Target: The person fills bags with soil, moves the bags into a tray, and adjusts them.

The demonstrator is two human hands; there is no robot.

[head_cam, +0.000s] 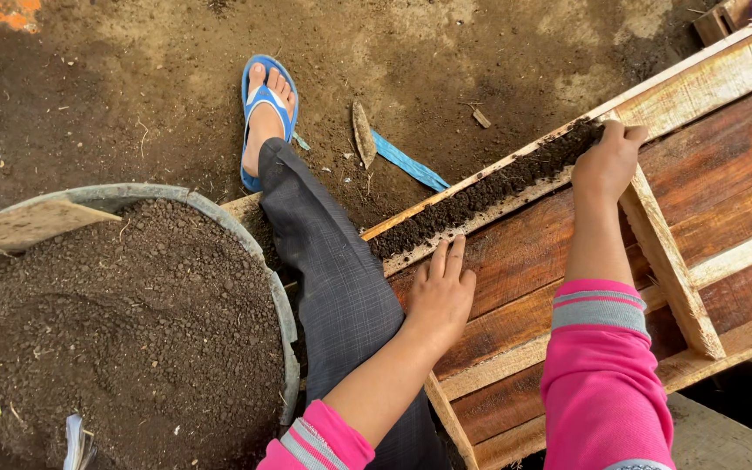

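A long narrow wooden channel filled with dark soil [485,193] runs along the near edge of a large wooden frame [707,200]. My left hand [441,292] lies flat on the boards with its fingertips touching the channel's lower end. My right hand [607,161] presses down on the soil at the channel's upper end, fingers curled and holding nothing. Both arms wear pink sleeves with striped cuffs.
A big round grey tub [285,313] of dark granular soil [124,322] sits at the left, a wooden board [23,222] resting on its rim. My leg in grey trousers [332,278] and a blue sandal [267,113] lie between tub and frame. Bare earth and a blue strip [406,161] lie beyond.
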